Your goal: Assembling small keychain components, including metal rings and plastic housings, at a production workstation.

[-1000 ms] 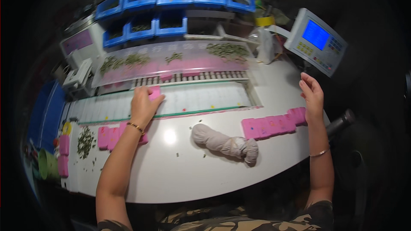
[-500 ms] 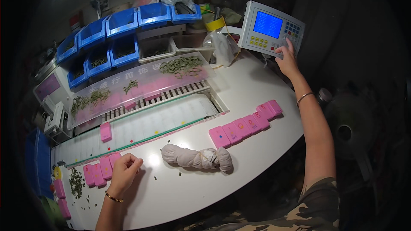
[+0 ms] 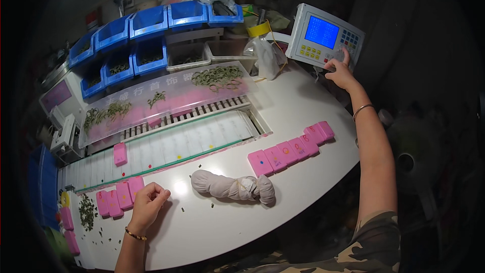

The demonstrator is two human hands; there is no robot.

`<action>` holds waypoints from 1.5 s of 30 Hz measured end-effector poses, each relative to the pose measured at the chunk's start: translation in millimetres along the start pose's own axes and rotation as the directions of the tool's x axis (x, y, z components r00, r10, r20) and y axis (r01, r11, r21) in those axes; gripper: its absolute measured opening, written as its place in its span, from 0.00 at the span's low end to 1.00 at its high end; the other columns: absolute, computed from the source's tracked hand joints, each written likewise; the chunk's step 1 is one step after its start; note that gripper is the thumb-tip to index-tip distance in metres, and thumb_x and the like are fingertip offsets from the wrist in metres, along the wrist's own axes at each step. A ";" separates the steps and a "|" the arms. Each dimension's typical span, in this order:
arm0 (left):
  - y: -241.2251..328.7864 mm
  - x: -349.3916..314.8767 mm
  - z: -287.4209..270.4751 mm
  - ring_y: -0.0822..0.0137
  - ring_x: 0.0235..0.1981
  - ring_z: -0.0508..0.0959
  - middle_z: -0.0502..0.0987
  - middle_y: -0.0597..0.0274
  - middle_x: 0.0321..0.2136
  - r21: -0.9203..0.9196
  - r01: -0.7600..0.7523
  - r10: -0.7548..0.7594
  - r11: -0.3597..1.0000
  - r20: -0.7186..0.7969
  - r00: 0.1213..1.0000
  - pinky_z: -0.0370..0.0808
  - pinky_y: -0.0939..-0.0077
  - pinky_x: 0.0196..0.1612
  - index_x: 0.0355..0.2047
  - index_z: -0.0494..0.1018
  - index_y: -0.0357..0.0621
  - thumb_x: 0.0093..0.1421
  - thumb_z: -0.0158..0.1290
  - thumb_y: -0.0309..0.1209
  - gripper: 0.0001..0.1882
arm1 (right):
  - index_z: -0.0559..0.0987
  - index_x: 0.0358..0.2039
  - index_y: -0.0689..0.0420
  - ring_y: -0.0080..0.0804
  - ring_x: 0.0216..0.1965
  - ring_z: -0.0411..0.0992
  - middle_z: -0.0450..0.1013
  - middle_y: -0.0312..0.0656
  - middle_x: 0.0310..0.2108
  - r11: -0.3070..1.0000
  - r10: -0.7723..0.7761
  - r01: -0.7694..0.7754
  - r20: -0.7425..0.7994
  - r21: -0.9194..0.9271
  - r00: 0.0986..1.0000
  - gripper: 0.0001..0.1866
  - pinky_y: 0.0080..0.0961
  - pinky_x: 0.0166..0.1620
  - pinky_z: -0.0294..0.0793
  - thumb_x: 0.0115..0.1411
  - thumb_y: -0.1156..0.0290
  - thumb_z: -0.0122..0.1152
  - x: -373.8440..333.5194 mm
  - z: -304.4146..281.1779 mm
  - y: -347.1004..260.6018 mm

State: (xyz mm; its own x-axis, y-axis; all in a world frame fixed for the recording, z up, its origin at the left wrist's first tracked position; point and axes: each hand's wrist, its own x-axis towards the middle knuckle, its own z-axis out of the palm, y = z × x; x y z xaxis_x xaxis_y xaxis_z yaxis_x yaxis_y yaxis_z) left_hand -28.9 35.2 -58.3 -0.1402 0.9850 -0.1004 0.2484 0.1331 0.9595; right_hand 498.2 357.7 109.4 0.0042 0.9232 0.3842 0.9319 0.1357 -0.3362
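Observation:
My right hand [image 3: 341, 75] reaches to a grey control panel [image 3: 323, 35] with a lit blue screen. Its index finger is stretched out onto the keys, with the thumb apart. My left hand [image 3: 150, 203] rests on the white tabletop, fingers curled closed; whether anything is inside is hidden. Just beside it stands a row of pink blocks [image 3: 122, 195] with coloured marks. Behind them runs a pale, green-edged conveyor belt [image 3: 166, 151], carrying one pink block [image 3: 119, 154]. A tied, rolled grey cloth bundle [image 3: 230, 187] lies right of my left hand.
Another row of pink blocks [image 3: 288, 151] lies at the right. Small dark green pieces [image 3: 87, 212] are heaped at left. Green rings [image 3: 217, 77] lie on a clear sheet [image 3: 177, 88] over rollers. Blue bins [image 3: 149, 23] line the back; a bagged, yellow-banded item [image 3: 259, 29] stands near the panel.
The belt's coloured dots and its pink block have shifted slightly left. My right hand stays at the panel keys, and my left hand keeps its place. The view has shifted a little.

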 end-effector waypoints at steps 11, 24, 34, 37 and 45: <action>0.9 0.1 2.5 0.84 0.18 0.66 0.70 0.74 0.16 0.029 0.009 -0.008 1.000 -0.027 1.000 0.62 0.87 0.22 0.25 0.70 0.41 0.61 0.58 0.30 0.11 | 0.77 0.35 0.50 0.46 0.62 0.57 0.28 0.49 0.69 0.991 -0.038 0.044 -0.046 0.130 0.998 0.16 0.32 0.63 0.63 0.45 0.77 0.69 17.6 3.2 14.3; -0.1 2.5 1.1 0.84 0.18 0.66 0.70 0.74 0.17 -0.002 0.019 -0.019 1.000 -0.006 1.000 0.62 0.87 0.21 0.25 0.71 0.40 0.60 0.58 0.30 0.10 | 0.77 0.34 0.51 0.47 0.59 0.67 0.24 0.52 0.70 0.999 -0.047 0.047 -0.041 0.013 0.998 0.15 0.33 0.61 0.67 0.44 0.75 0.70 3.7 0.3 3.2; 2.8 1.2 3.6 0.84 0.18 0.66 0.70 0.73 0.17 0.012 0.039 -0.039 0.999 -0.012 0.999 0.62 0.86 0.21 0.25 0.71 0.40 0.60 0.57 0.30 0.10 | 0.76 0.33 0.49 0.57 0.60 0.64 0.27 0.50 0.70 0.996 -0.009 0.016 0.073 -0.087 0.997 0.16 0.37 0.62 0.64 0.42 0.74 0.71 -15.9 11.1 -19.5; 7.8 -7.1 0.4 0.84 0.18 0.65 0.69 0.74 0.17 -0.018 0.058 -0.059 0.998 -0.027 0.998 0.61 0.86 0.21 0.26 0.70 0.40 0.60 0.57 0.30 0.09 | 0.77 0.32 0.47 0.52 0.61 0.63 0.31 0.49 0.69 0.996 -0.082 0.083 -0.034 0.026 0.996 0.16 0.35 0.61 0.65 0.42 0.74 0.71 -1.5 19.4 -7.1; 22.0 -23.5 -17.4 0.84 0.22 0.66 0.69 0.76 0.21 -0.087 -0.043 0.025 0.995 -0.200 0.979 0.62 0.88 0.26 0.29 0.72 0.40 0.61 0.57 0.30 0.08 | 0.81 0.38 0.46 0.29 0.45 0.71 0.43 0.38 0.66 0.931 -0.027 0.042 -0.048 0.362 0.999 0.15 0.22 0.39 0.75 0.48 0.72 0.69 4.4 10.0 9.5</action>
State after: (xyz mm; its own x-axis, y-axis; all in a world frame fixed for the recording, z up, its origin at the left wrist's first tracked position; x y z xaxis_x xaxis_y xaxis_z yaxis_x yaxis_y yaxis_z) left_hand -36.8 13.1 -30.3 -0.3232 0.9461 -0.0220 0.1700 0.0809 0.9821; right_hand 503.5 366.6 99.2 -0.0036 0.9011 0.4336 0.7366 0.2956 -0.6083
